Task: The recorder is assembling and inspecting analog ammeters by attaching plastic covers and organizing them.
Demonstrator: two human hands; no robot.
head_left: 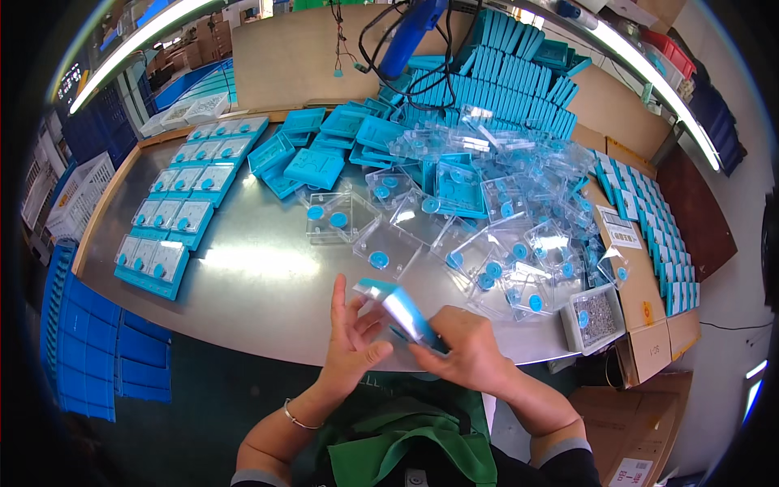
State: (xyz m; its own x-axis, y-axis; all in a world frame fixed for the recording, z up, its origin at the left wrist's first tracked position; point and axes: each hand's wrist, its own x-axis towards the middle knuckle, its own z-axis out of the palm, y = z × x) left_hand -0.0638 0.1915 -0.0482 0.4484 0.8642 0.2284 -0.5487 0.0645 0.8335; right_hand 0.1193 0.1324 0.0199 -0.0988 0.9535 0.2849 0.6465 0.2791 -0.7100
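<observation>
My right hand (469,347) is closed around one end of a turquoise plastic case with a clear cover (399,311), tilted on edge above the table's front edge. Blur hides the details of the case. Beside its left face, my left hand (350,341) is open, its index finger and thumb stretched out and the other fingers loosely bent. Whether those bent fingers touch the case I cannot tell. Beyond both hands lie loose clear covers with round blue knobs (379,259). Turquoise trays (315,168) are heaped farther back.
Rows of covered turquoise cases (166,213) line the metal table's (260,280) left side. Turquoise trays stand stacked (495,89) at the back, under a hanging blue tool (412,36). A white bin of small metal parts (599,316) and more cases on cardboard (649,219) are at right.
</observation>
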